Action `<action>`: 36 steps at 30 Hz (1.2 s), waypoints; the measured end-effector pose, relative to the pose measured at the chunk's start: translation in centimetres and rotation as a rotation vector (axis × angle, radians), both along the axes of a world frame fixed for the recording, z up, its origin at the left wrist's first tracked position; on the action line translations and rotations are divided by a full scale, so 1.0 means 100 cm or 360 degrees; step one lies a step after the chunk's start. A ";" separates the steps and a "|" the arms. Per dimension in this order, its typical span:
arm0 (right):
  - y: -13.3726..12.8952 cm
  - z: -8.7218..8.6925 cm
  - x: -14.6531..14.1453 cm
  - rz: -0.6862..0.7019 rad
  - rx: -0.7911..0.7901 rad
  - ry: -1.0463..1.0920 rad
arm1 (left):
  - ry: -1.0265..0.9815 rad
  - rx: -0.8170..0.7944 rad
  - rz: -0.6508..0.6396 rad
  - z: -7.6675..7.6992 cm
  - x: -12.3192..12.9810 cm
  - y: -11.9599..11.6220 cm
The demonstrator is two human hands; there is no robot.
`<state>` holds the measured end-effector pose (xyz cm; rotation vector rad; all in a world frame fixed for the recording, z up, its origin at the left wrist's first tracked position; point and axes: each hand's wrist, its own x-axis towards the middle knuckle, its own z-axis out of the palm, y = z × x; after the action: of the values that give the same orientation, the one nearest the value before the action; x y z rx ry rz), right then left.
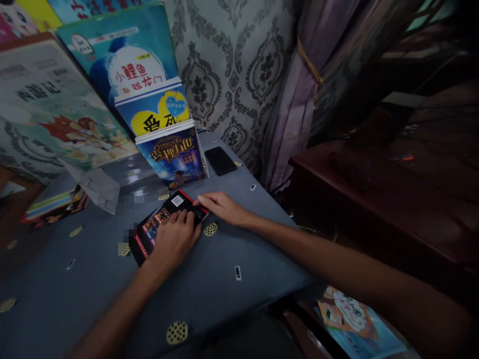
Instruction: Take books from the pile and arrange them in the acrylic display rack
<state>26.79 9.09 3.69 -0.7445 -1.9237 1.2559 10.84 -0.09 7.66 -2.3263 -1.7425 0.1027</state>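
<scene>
A black book [149,228] with a red edge, small colour pictures and a white barcode lies on the table. My left hand [175,234] rests on top of it, fingers together and slightly bent over the cover. At the book's far right corner, my right hand [220,207] has its fingertips on the edge; its lower fingers are partly hidden. Just behind stands a blue book [175,162] with gold lettering, upright in a clear stand. To the right of that, a black phone [221,160] lies flat.
More upright books, including a teal one [123,55] and a pale one [82,109], stand at the back left. A clear plastic holder [99,192] and a book stack [52,204] are left. Dark red furniture [374,199] stands right; picture books [355,319] lie below the table edge.
</scene>
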 end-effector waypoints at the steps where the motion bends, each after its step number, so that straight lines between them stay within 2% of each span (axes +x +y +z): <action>1: -0.002 -0.001 0.006 -0.0077 0.0036 -0.0043 | 0.0023 0.0051 -0.0040 -0.004 0.000 0.000; 5: -0.007 -0.003 0.024 -0.0303 0.0113 -0.0139 | 0.0046 0.0374 -0.0251 -0.020 -0.004 -0.001; 8: -0.009 -0.001 0.028 -0.0329 0.0120 -0.0203 | 0.0033 0.0586 -0.0373 -0.026 -0.008 0.000; 11: -0.011 0.002 0.026 -0.0301 0.0071 -0.0262 | 0.0027 0.0668 -0.0420 -0.026 -0.008 0.001; 18: -0.013 0.006 0.025 -0.0248 0.0013 -0.0256 | 0.0060 0.0634 -0.0397 -0.025 -0.006 0.001; 25: -0.014 0.003 0.024 -0.0214 0.0002 -0.0192 | -0.0045 0.0369 -0.0225 -0.024 -0.005 0.000; 36: -0.013 0.002 0.024 -0.0232 0.0027 -0.0262 | -0.0112 0.0332 -0.0197 -0.023 -0.005 0.000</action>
<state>29.22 7.83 3.88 -0.9874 -1.9683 1.1180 10.33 -0.05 5.34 -2.3006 -1.5522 -0.1753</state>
